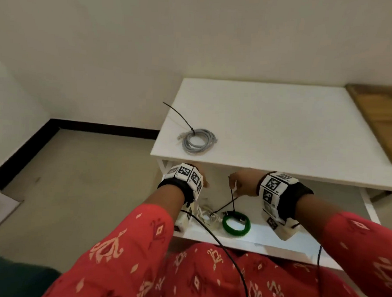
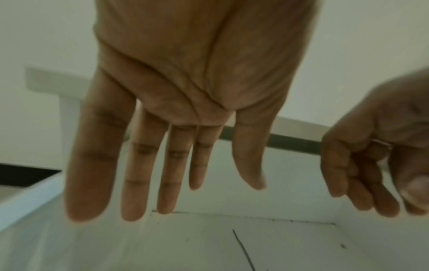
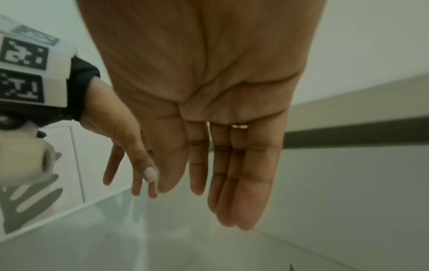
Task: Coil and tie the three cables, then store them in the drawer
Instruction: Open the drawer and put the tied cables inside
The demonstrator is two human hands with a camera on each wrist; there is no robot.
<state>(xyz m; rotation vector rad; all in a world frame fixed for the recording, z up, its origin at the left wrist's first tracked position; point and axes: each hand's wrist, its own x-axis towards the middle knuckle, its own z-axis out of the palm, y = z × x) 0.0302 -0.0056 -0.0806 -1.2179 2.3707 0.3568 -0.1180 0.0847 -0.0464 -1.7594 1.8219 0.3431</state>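
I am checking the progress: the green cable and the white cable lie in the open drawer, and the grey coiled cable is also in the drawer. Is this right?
Not quite. The grey coiled cable lies on the table top, as the head view shows. The green cable and the white cable lie in the open drawer.

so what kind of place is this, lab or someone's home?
Probably a plain room in a home or small office, not a lab bench: bare cream walls with a dark skirting board, a beige floor, and a white table with its drawer pulled open.
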